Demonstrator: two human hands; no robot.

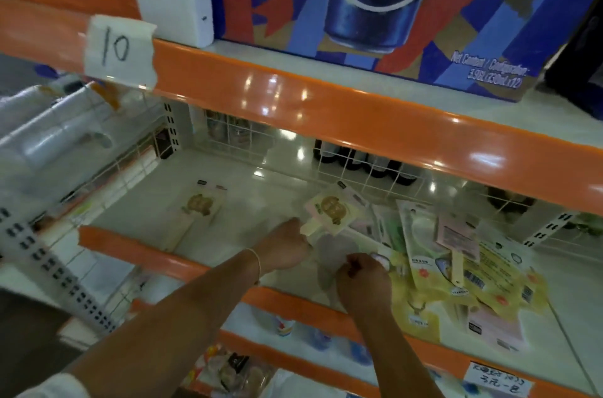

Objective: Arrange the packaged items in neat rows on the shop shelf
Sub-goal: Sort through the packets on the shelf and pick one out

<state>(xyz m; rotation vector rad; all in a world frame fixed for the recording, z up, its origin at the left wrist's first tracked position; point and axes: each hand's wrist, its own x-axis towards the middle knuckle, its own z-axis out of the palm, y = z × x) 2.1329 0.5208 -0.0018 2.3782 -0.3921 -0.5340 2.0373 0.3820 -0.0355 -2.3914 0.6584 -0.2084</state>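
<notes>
- Shelf [261, 189]: mostly bare at left, one bear pkt [199, 203] lies flat there; jumbled pile [463, 270] at right.
- Left hand [285, 246]: fingers curled round handle end of 2nd bear pkt [331, 210], lifted off pile.
- Right hand [362, 277]: fingers curled, pinching a yellow pkt edge, I think.
- Tip: lay it beside the flat one, edges parallel, same way up.

Top shelf: blue drinks carton [385, 6], white box [176, 8] to its left.
Left edge: paper tag [119, 50] marked "10".
Near right: handwritten price label [496, 383].
</notes>
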